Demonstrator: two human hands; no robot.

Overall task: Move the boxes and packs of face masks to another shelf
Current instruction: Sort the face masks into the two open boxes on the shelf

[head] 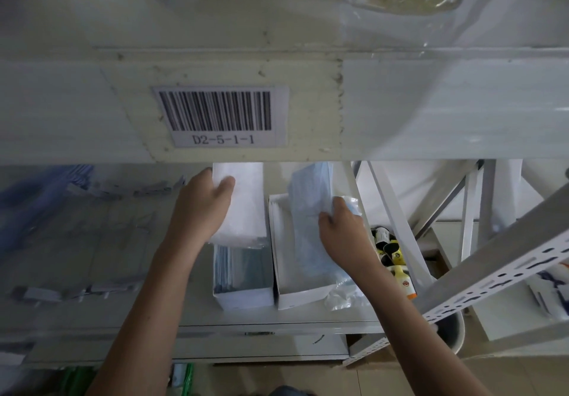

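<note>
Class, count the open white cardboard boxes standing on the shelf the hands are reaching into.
2: left box under the left hand's white pack, right box beside it under the right hand's blue pack. Others may be hidden behind.

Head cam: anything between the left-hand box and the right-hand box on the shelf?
Nothing: in the head view the left box and right box stand side by side, walls apparently touching, only a dark seam between.

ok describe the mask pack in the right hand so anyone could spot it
Find the barcode label on the shelf edge. Below and right of it, an open white box sits on the shelf. The blue pack stands tilted in it, unlike the white pack alongside.
</note>
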